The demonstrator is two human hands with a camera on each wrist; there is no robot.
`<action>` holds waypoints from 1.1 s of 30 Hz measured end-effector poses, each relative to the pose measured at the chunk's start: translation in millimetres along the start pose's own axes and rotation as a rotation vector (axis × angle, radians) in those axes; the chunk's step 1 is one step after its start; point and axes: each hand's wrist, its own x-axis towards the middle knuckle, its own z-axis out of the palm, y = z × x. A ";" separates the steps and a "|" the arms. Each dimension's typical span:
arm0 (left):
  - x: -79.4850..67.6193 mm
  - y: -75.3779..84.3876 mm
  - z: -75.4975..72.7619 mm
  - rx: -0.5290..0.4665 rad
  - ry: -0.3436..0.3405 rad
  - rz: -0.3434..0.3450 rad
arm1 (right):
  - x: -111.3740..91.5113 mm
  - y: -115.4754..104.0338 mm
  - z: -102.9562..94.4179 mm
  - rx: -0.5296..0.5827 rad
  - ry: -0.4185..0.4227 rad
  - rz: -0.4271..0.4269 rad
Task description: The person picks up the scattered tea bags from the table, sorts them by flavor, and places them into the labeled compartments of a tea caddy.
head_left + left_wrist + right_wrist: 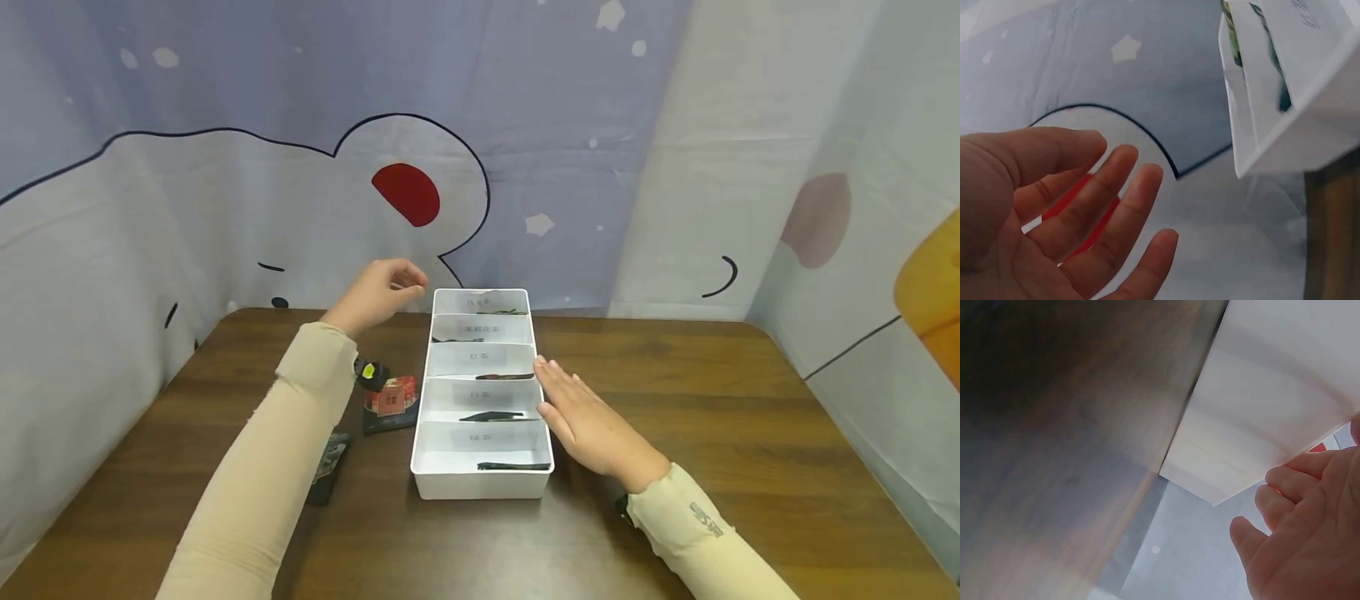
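Note:
A white divided box [480, 486] stands on the table, its several compartments labelled with kinds of tea. Thin packets, seen nearly edge-on, lie in the compartments, such as a dark packet [513, 466] in the nearest one and a green packet [1232, 37] in the farthest. Beyond the box's far left corner, my left hand [381, 292] hovers with loosely bent fingers, holding nothing; the left wrist view shows gaps between its fingers. My right hand [588, 421] lies along the box's right side, fingers straight, fingertips at the upper edge. It holds nothing.
Left of the box lie a red and black packet [392, 403] and a dark patterned packet [328, 468], partly behind the left sleeve. The wooden table [675, 383] runs back to a printed cloth [570, 167] hanging behind and around it.

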 end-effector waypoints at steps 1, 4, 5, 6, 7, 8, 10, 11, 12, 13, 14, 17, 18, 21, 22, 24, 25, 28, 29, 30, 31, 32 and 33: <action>-4.8 -2.8 -1.7 -0.001 0.007 -0.011 | -0.2 0.2 -0.3 0.000 -0.001 0.000; -18.6 -13.4 -4.3 0.008 0.020 -0.056 | -0.6 0.7 -0.8 0.003 0.002 -0.001; -22.7 -17.7 -4.2 0.009 0.023 -0.068 | -0.6 0.8 -0.7 0.002 0.003 0.000; -26.5 -21.8 -3.7 0.007 0.027 -0.081 | -0.6 0.6 -0.8 0.003 0.003 0.001; -30.2 -26.1 -3.0 0.009 0.031 -0.088 | -0.8 0.4 -1.0 0.004 0.003 0.002; -33.9 -30.3 -2.0 0.012 0.032 -0.092 | -0.8 0.3 -1.1 0.005 0.005 0.003; -40.4 -38.6 0.6 0.013 0.033 -0.112 | -1.0 -0.1 -1.4 0.006 0.002 0.006; -43.7 -42.6 2.2 0.016 0.032 -0.123 | -1.1 -0.3 -1.5 0.006 0.002 0.006; -46.7 -46.1 3.7 0.020 0.031 -0.127 | -1.1 -0.6 -1.5 0.006 0.002 0.006; -49.7 -49.8 5.4 0.025 0.028 -0.133 | -1.3 -0.8 -1.6 0.005 0.001 0.005; -52.7 -53.4 7.0 0.026 0.023 -0.141 | -1.1 -1.0 -1.5 0.005 0.001 0.004; -60.6 -63.4 11.1 0.023 -0.001 -0.170 | -0.6 -1.6 -1.3 0.003 0.001 0.004; -63.2 -66.5 12.3 0.018 -0.014 -0.182 | -0.4 -2.1 -1.4 0.004 0.000 0.005; -69.8 -73.3 16.5 -0.004 -0.057 -0.234 | -0.6 -2.8 -1.7 0.006 -0.002 0.007; -71.9 -74.6 17.8 -0.013 -0.069 -0.255 | -0.8 -3.0 -1.9 0.007 -0.001 0.007; -75.7 -76.6 20.6 -0.034 -0.088 -0.303 | -0.8 -2.8 -1.7 0.006 -0.001 0.006; -77.4 -77.2 22.0 -0.045 -0.092 -0.325 | -0.9 -2.4 -1.6 0.006 0.001 0.006; -81.6 -79.2 26.3 -0.076 -0.103 -0.399 | -1.1 -1.5 -1.6 0.009 -0.004 0.013; -82.6 -80.2 27.6 -0.082 -0.108 -0.420 | -1.1 -1.2 -1.7 0.009 -0.007 0.015; -83.4 -80.9 28.9 -0.085 -0.114 -0.442 | -1.1 -0.9 -1.8 0.008 -0.010 0.019; -84.0 -81.6 30.4 -0.086 -0.118 -0.465 | -1.2 -0.9 -2.0 0.008 -0.014 0.021; -84.3 -82.1 31.7 -0.083 -0.121 -0.489 | -1.2 -0.9 -2.1 0.008 -0.019 0.023; -84.2 -82.7 33.1 -0.078 -0.122 -0.509 | -1.1 -0.8 -2.2 0.008 -0.021 0.025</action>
